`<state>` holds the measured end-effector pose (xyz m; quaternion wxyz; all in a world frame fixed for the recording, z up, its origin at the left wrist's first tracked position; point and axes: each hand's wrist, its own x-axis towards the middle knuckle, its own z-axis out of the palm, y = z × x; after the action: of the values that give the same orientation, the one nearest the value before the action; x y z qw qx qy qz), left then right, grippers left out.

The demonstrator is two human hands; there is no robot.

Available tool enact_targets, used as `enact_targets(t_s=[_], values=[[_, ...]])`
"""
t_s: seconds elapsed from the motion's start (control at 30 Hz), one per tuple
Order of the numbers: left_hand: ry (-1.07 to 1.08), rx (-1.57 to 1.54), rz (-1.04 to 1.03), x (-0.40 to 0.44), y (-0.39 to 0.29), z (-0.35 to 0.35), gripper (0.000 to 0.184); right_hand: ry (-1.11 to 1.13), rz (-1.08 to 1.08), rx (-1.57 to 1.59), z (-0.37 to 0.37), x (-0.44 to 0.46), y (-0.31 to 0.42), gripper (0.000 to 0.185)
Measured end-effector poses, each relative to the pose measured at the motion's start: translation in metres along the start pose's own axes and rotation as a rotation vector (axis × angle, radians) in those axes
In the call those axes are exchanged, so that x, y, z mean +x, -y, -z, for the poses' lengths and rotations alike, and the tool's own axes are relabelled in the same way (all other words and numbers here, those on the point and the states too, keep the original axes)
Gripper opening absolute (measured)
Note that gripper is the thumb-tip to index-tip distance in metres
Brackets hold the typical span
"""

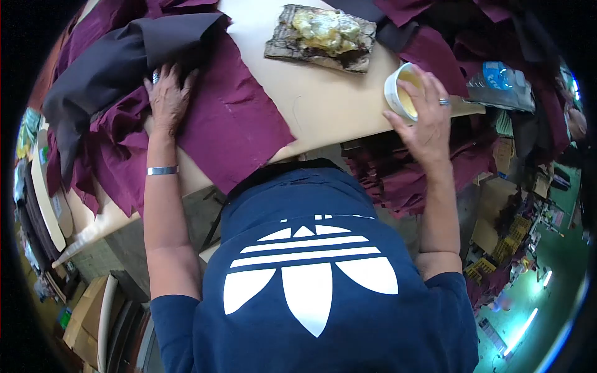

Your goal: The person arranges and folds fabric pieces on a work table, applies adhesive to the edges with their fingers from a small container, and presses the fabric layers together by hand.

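My left hand (168, 99) lies on the fabric with its fingers apart, the fingertips at the edge of a dark cloth (112, 62). Under and beside it spreads a maroon cloth piece (233, 109) that hangs over the table's near edge. On the right, my right hand (426, 118) grips a small white tub (392, 93), thumb on the near side and fingers over the rim. The tub is tilted, and its inside looks pale yellow. A dark, crusted board (273, 46) with a clump of yellowish, glue-like material (326, 31) on top lies beyond the tub.
The pale tabletop (317, 109) runs between my hands. A clear plastic bottle with a blue label (497, 78) lies at the right edge. More maroon cloth pieces (404, 161) hang below the table on the right. Cardboard (87, 317) leans at lower left.
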<state>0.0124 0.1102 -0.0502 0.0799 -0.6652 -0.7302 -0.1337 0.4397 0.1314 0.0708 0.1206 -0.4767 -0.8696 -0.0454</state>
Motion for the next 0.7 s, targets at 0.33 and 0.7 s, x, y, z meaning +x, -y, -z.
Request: enact_targets(t_s=[0.33, 0.7], values=[[0.008, 0.017, 0.0, 0.0, 0.004, -0.001, 0.051, 0.295, -0.154, -0.125, -0.014, -0.012, -0.045, 0.055], [0.146, 0.096, 0.067, 0.006, -0.005, 0.013, 0.05, 0.29, -0.147, -0.099, 0.022, -0.022, -0.033, 0.045]])
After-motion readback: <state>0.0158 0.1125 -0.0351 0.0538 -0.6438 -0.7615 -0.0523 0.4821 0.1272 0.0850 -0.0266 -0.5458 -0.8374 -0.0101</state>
